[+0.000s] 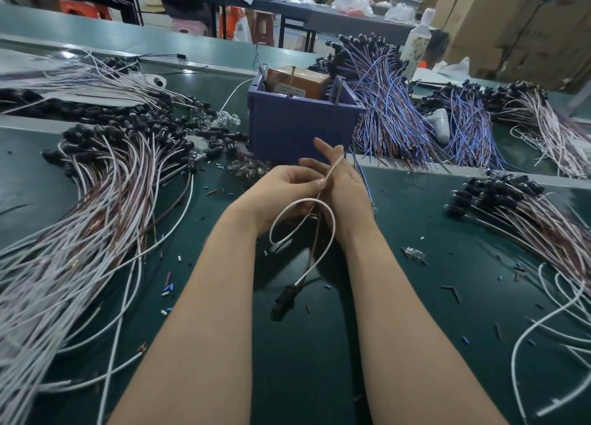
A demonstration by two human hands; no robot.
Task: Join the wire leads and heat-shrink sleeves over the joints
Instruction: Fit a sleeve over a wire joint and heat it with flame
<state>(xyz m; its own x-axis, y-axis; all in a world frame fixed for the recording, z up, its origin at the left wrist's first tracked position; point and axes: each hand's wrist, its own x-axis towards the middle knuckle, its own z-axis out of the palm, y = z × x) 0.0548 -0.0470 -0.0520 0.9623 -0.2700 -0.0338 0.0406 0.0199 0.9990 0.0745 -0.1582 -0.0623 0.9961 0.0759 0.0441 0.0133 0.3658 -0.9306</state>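
Both hands meet over the desk (pixel 415 232), just near of the blue box (pixel 300 127). The left hand (pixel 284 191) pinches the white wire (pixel 331 168); the right hand (pixel 342 181) cradles it, fingers loosely apart. The wire loops down to a black plug (pixel 283 300) hanging between the forearms.

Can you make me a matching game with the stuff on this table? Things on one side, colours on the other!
Things:
1. box
2. wire pinched in the left hand
3. connector dangling from that wire
4. table mat

Colours:
A. black
B. dark green
C. blue-purple
D. white

Pairs: 1-C, 2-D, 3-A, 4-B
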